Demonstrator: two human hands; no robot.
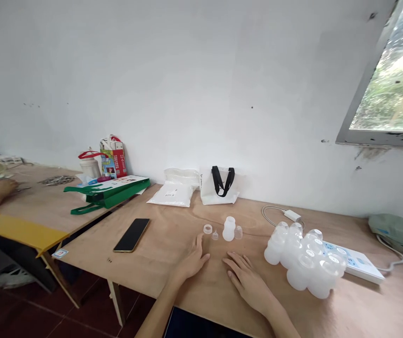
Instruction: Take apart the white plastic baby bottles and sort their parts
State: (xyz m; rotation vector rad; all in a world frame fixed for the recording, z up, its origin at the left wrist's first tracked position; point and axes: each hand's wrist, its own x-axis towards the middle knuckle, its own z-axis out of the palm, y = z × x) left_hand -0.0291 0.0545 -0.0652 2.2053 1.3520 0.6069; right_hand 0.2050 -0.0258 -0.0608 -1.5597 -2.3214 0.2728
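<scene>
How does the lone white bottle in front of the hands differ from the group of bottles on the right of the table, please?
The lone white plastic bottle stands apart, just ahead of the hands, while the grouped plastic bottles are packed against each other beside the right hand. The lone white plastic bottle also looks more opaque than the grouped plastic bottles. Both are pale plastic bottles resting on the wooden table.

A frosted plastic bottle (228, 229) upright, a white ring (207, 229), a clear cone (215, 235) at its left, a clear cap (238, 232) at its right
</scene>
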